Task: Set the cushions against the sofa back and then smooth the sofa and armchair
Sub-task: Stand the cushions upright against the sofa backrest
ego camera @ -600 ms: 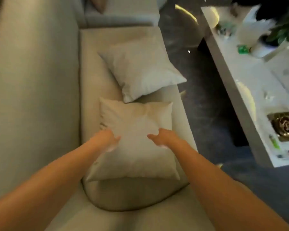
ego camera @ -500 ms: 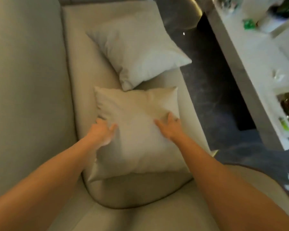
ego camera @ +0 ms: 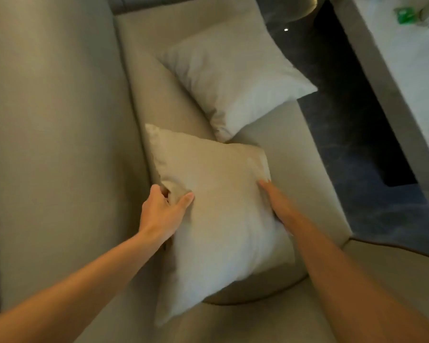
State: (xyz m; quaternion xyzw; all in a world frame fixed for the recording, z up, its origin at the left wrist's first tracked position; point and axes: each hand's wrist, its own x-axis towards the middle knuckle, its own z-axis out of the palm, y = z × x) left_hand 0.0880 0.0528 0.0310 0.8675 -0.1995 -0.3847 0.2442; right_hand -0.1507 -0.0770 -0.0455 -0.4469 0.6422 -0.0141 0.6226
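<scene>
Beige cushion (ego camera: pixel 218 209) between 2 hands' grip.

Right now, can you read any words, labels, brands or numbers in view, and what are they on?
None can be read.
The green item on the white table: too blurred to tell whether it bears print.
Near cushion, far cushion and sofa back: plain fabric, no tags or labels showing.

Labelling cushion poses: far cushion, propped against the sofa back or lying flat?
Lying flat. The far cushion rests face up on the seat, skewed, with one corner overhanging the front edge, not leaning on the sofa back.
</scene>
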